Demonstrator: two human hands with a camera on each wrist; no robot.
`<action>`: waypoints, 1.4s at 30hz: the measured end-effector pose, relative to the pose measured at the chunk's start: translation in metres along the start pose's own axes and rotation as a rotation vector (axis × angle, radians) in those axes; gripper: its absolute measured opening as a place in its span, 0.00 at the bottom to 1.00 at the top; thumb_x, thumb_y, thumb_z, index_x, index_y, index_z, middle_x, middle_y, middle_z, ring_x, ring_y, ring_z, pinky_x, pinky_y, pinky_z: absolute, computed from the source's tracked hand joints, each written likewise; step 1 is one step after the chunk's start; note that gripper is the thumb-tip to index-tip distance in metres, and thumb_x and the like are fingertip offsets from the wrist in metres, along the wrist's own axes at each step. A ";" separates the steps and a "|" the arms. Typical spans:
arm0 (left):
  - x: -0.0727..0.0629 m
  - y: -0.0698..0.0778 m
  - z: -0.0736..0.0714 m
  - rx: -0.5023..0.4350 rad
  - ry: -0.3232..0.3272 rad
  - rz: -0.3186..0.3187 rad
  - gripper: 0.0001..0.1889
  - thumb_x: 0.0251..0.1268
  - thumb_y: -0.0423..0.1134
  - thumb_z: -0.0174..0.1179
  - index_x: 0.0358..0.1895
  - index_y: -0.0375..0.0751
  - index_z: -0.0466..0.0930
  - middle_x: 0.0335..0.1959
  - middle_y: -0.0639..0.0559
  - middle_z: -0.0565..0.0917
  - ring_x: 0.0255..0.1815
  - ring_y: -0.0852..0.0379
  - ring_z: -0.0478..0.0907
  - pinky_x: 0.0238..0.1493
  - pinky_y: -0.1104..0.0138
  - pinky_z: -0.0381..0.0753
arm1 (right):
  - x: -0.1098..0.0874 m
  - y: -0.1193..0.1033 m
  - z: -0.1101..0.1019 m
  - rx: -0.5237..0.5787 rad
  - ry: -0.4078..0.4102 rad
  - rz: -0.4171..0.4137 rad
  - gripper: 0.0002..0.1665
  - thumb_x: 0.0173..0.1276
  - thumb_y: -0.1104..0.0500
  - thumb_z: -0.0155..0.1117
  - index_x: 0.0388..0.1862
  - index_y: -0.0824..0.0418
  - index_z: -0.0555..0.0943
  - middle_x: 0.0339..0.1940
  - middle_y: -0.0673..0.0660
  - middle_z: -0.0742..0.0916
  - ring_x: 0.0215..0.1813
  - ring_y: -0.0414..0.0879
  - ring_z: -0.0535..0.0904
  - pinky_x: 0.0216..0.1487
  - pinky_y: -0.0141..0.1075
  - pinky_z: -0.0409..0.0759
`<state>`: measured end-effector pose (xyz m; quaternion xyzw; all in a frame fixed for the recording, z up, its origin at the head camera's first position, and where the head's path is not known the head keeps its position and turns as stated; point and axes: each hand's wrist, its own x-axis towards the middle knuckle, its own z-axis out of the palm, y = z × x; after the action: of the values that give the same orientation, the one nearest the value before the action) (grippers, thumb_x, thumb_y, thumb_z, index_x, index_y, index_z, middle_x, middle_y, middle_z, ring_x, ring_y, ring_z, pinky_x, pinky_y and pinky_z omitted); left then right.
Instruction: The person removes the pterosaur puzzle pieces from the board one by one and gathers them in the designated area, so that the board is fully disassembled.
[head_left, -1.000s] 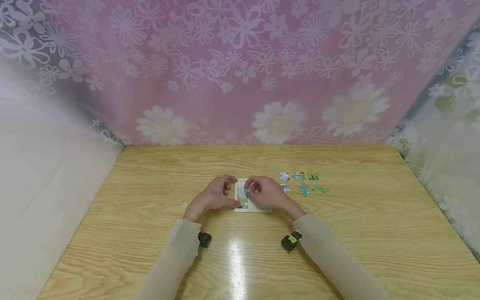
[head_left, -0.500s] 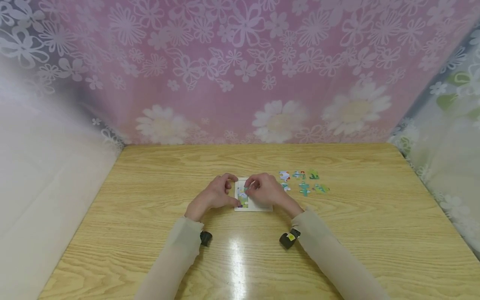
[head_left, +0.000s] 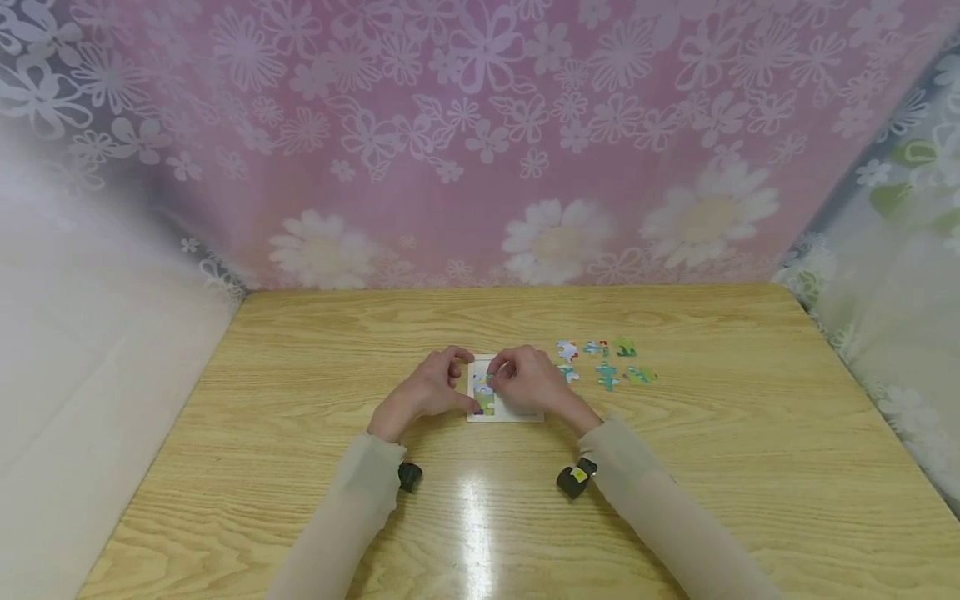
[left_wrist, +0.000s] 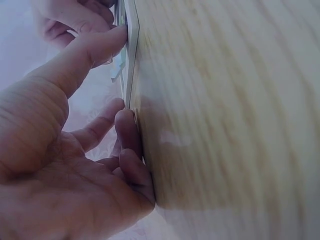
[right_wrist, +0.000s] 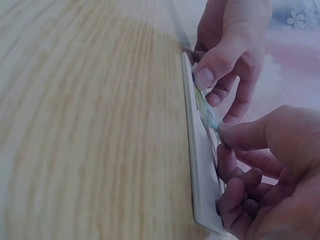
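A small white puzzle tray lies on the table between both hands. Joined jigsaw pieces in green and purple fill part of its left side. My left hand holds the tray's left end, thumb on the lower corner and index finger at the upper one; its other fingers curl beside the edge. My right hand hovers over the tray and pinches a jigsaw piece between thumb and fingertips. That piece is tilted in the right wrist view, beside the others. The right hand covers much of the tray's right half.
Several loose jigsaw pieces lie in two rows on the wooden table, right of the tray. Each wrist wears a black camera. A pink flowered curtain hangs behind the table's far edge.
Both hands stay in nearly the same place. The right fingers shift only slightly at the pinched piece, and the right wrist turns a little.
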<state>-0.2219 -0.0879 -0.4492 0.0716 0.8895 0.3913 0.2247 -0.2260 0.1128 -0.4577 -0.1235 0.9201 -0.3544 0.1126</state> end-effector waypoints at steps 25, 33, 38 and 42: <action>0.001 -0.011 -0.003 0.006 -0.030 0.098 0.37 0.54 0.42 0.79 0.67 0.50 0.70 0.44 0.51 0.67 0.43 0.55 0.65 0.47 0.59 0.66 | -0.024 0.029 -0.037 0.329 -0.024 -0.044 0.10 0.73 0.52 0.67 0.46 0.56 0.87 0.42 0.56 0.88 0.42 0.51 0.82 0.43 0.40 0.79; 0.001 -0.018 -0.004 -0.011 -0.051 0.138 0.37 0.57 0.43 0.77 0.69 0.50 0.69 0.48 0.50 0.67 0.46 0.54 0.64 0.49 0.59 0.66 | -0.039 0.050 -0.055 0.350 -0.014 -0.023 0.11 0.73 0.52 0.67 0.47 0.57 0.85 0.41 0.57 0.87 0.41 0.54 0.81 0.39 0.39 0.80; 0.001 -0.025 -0.006 -0.027 -0.063 0.163 0.38 0.58 0.42 0.77 0.71 0.51 0.69 0.52 0.49 0.68 0.49 0.53 0.65 0.52 0.58 0.67 | -0.052 0.064 -0.066 0.345 0.005 -0.022 0.13 0.72 0.53 0.69 0.48 0.60 0.85 0.40 0.58 0.87 0.40 0.50 0.83 0.39 0.38 0.81; -0.002 -0.027 -0.007 -0.043 -0.074 0.193 0.40 0.57 0.42 0.78 0.73 0.50 0.68 0.56 0.48 0.69 0.53 0.52 0.67 0.57 0.58 0.69 | -0.064 0.074 -0.074 0.331 0.034 -0.025 0.14 0.72 0.53 0.69 0.48 0.62 0.84 0.41 0.59 0.86 0.40 0.47 0.82 0.39 0.36 0.80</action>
<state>-0.2216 -0.1120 -0.4643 0.1666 0.8609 0.4274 0.2201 -0.1983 0.2319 -0.4465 -0.1087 0.8494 -0.5043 0.1115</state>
